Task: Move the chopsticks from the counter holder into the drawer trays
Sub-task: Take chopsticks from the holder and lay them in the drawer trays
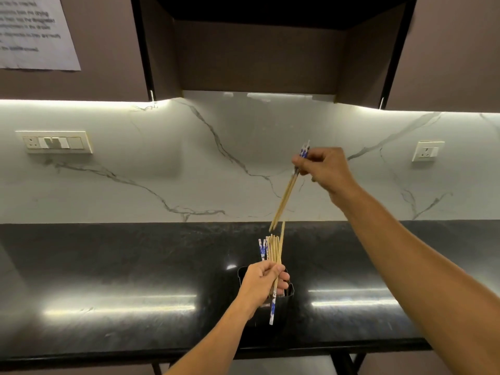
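From the head camera, the left hand (263, 280) sits low at about 6 o'clock of centre, fist closed around a bunch (272, 253) of wooden chopsticks. Most of the bunch stands up out of the fist with bare tips fanned upward, a few showing blue-and-white patterned ends, and one patterned end (272, 312) hangs down below the fingers. Right behind and under that hand stands the black holder (289, 292) on the dark counter (135, 266); the hand covers most of it, so I cannot tell whether any sticks remain inside. The right hand (323, 169) is raised at about 1 o'clock of the left, in front of the marble backsplash (162, 158), fingers pinched shut on a pair (285, 197) of chopsticks near their patterned tops. The pair slants down toward 7 o'clock, its bare tips ending just above the top of the bunch, apart from it. A switch plate (54, 142) sits on the wall at 9 o'clock and a socket (427, 151) at 3 o'clock. A printed sheet (35, 31) hangs at 11 o'clock, its text too blurred to read. No drawer is in view.
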